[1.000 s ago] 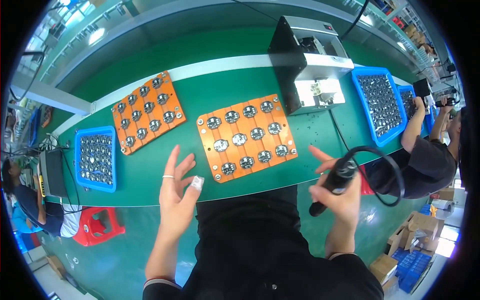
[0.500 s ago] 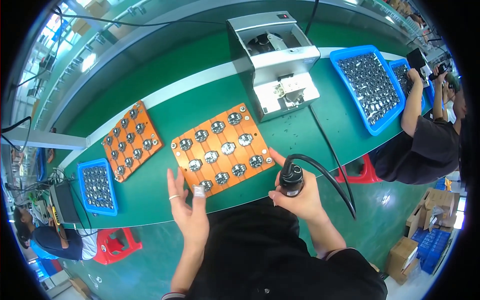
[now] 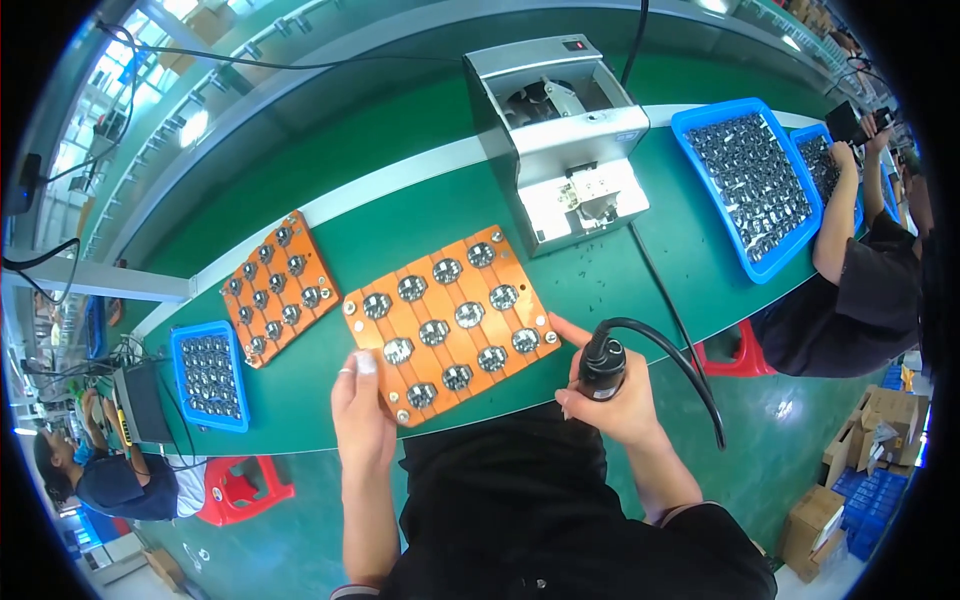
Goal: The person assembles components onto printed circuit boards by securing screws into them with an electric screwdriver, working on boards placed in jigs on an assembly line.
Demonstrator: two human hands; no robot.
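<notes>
An orange fixture plate (image 3: 440,303) with rows of small round electronic modules lies in front of me on the green bench. My left hand (image 3: 362,418) grips its near left edge, the thumb on top and the other fingers partly hidden beside and under it. In my right hand (image 3: 628,402) is a black corded electric screwdriver (image 3: 602,370), its cable arching to the right. The right index finger reaches toward the plate's right corner and appears to touch it. The tool's tip is hidden from view.
A second orange plate (image 3: 318,268) with modules lies to the left, near a blue tray (image 3: 241,385) of parts. A silver machine (image 3: 580,135) stands behind. Larger blue tray (image 3: 766,270) at right; co-worker's arm (image 3: 835,225) beyond. Tiny dark bits dot the bench.
My left hand has closed from spread fingers onto the plate's left edge. The plate sits slightly lower and further right in view; the right hand still holds the screwdriver.
</notes>
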